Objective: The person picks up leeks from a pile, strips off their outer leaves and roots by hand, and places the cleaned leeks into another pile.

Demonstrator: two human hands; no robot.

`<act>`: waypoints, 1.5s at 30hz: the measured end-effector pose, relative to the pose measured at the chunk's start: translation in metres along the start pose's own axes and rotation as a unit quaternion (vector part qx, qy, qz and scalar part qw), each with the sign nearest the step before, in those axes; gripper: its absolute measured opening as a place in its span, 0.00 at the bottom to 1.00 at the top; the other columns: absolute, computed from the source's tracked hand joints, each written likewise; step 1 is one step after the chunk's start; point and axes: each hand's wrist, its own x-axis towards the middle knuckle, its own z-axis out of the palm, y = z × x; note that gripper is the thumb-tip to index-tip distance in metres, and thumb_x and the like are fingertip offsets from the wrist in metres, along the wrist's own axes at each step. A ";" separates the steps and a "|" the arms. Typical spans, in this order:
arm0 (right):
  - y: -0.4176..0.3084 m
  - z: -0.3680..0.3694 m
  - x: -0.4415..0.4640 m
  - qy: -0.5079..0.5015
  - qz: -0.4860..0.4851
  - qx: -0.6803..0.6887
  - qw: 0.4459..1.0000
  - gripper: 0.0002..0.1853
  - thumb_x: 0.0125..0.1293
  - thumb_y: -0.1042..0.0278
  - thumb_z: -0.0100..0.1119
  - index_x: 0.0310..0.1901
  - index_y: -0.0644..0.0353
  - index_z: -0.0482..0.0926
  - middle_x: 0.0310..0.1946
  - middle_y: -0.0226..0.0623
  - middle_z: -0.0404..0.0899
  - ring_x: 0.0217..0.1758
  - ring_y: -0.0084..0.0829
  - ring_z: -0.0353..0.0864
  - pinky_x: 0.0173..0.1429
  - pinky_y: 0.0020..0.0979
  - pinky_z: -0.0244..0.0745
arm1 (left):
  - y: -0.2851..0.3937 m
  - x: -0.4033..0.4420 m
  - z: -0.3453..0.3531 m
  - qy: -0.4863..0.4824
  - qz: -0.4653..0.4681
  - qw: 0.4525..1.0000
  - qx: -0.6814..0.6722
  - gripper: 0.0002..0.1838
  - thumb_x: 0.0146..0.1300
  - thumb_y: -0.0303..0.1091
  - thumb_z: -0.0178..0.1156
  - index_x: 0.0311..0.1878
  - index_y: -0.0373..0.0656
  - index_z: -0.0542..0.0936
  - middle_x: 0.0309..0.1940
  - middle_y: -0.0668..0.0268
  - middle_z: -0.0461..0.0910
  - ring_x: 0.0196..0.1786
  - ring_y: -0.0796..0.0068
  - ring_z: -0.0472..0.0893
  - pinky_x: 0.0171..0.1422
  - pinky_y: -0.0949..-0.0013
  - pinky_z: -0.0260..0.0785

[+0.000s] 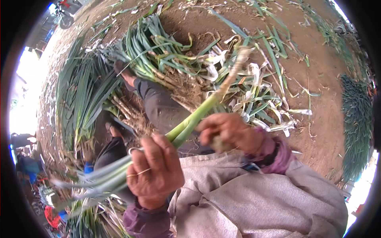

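We're gripping a leek point(185, 128) in our left hand point(154, 168), above our lap point(254, 194); our right hand point(234, 133) is hovering beside it, grip too blurred to tell; greens point(356, 127) are lining the dirt floor point(323, 135)'s right edge.

The leek stalk point(193, 119) runs from tan at one o'clock through yellow-green to grey-green leaves point(107, 178) at eight. Sleeves point(283, 154) are purple; the apron point(258, 198), at five, is pale mauve-grey with small ring motifs. At two, white peelings point(254, 75) speckle brown soil point(325, 67).
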 end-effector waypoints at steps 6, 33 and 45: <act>0.037 0.061 0.051 0.073 0.115 0.034 0.990 0.18 0.69 0.58 0.59 0.33 0.69 0.83 0.23 0.31 0.79 0.25 0.18 0.74 0.32 0.21 0.69 | 0.031 -0.057 0.006 -0.105 -0.093 0.990 -0.024 0.09 0.64 0.27 0.55 0.41 0.32 0.81 0.32 0.59 0.79 0.32 0.68 0.78 0.35 0.68 0.67; -0.112 -0.270 -0.058 0.495 -0.240 0.018 0.835 0.12 0.69 0.61 0.55 0.38 0.63 0.76 0.30 0.37 0.76 0.26 0.26 0.73 0.25 0.27 0.69 | -0.004 -0.150 0.027 -0.238 -0.346 0.866 -0.273 0.08 0.52 0.25 0.64 0.36 0.42 0.78 0.27 0.58 0.78 0.30 0.59 0.79 0.35 0.61 0.70; 0.058 -0.052 0.064 0.092 -0.105 -0.428 0.893 0.14 0.69 0.61 0.56 0.31 0.62 0.80 0.17 0.32 0.73 0.23 0.25 0.76 0.24 0.29 0.73 | -0.022 -0.126 0.010 -0.303 -0.624 0.511 -0.507 0.06 0.58 0.24 0.61 0.38 0.34 0.79 0.21 0.70 0.74 0.23 0.86 0.72 0.26 0.77 0.65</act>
